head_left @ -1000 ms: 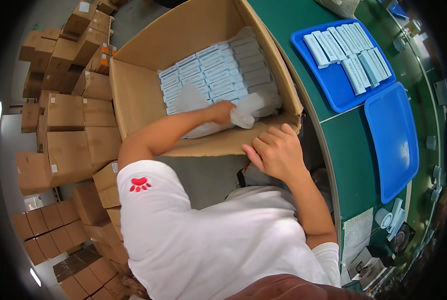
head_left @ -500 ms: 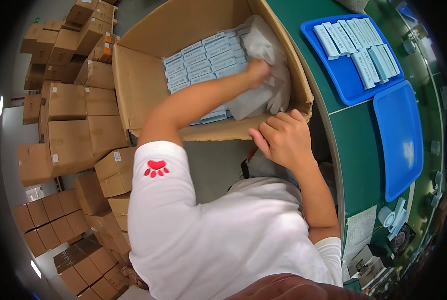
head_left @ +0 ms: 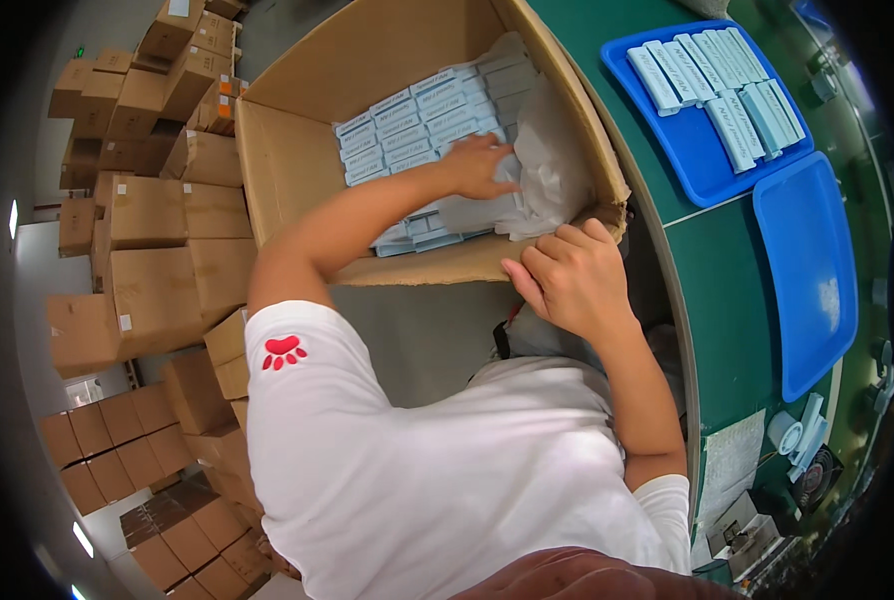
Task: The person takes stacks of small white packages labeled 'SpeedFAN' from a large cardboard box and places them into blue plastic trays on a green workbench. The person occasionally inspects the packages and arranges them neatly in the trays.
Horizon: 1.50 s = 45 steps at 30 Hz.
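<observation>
My left hand (head_left: 480,167) reaches into a large open cardboard box (head_left: 289,165), its fingers apart. It lies over rows of small light blue boxes (head_left: 399,128) and beside a crumpled, translucent plastic sheet (head_left: 557,165). The sheet covers the right side of the contents, and its edge runs under or next to the hand. Whether my fingertips touch the small boxes I cannot tell. At the near right corner of the cardboard box, my right hand (head_left: 574,275) is closed with its fingers curled over the rim.
Along the right runs a green table (head_left: 722,300). It bears a blue tray (head_left: 682,165) of light blue boxes, a second blue tray (head_left: 807,280), and small light blue parts (head_left: 785,432) near a black fan (head_left: 817,477). Stacked cartons (head_left: 155,290) stand at the left.
My left hand has let go of the bunched plastic sheet and moved left, fingers spreading. The sheet has settled lower at the right. My right hand stays at the rim; the view has shifted slightly.
</observation>
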{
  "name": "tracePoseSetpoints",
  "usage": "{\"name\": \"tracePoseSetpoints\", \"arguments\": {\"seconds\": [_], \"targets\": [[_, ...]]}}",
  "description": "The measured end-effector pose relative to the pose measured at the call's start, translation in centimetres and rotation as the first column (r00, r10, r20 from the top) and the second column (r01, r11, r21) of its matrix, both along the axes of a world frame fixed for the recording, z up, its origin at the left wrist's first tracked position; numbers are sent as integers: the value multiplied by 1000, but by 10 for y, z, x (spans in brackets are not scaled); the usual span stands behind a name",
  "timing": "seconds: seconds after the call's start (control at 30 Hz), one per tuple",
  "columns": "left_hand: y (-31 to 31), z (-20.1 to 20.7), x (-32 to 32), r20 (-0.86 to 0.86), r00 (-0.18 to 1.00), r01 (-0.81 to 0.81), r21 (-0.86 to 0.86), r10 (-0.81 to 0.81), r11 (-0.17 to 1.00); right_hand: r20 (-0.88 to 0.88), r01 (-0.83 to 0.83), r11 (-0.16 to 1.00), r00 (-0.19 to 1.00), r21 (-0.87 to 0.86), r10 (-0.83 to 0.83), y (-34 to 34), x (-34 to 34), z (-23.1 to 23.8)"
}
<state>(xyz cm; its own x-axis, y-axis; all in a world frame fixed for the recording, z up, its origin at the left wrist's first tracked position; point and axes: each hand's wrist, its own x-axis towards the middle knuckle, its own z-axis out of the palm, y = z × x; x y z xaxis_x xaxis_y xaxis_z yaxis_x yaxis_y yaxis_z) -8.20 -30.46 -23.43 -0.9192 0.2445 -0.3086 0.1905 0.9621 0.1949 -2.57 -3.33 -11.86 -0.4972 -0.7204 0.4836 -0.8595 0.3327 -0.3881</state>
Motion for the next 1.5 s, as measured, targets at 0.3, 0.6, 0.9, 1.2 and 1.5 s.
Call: {"name": "tracePoseSetpoints", "arguments": {"seconds": [0.3,0.6,0.9,1.2,1.5], "targets": [[-5,-31,20,303,950,-144,190,81,971,13,-21,1000,1000,18,20,-3,0,8],[55,-33,-53,614,789,-431,521,28,737,31,10,997,999,79,-12,-5,-4,13],[-103,-29,-24,834,528,-753,372,161,543,30,7,997,999,80,-10,-8,-2,15],[37,-54,13,176,973,-8,678,-152,735,279,-161,943,957,291,77,-43,-56,31],[-16,31,-7,713,634,-476,665,-299,576,402,-326,346,899,880,-174,-70,-99,5]]}}
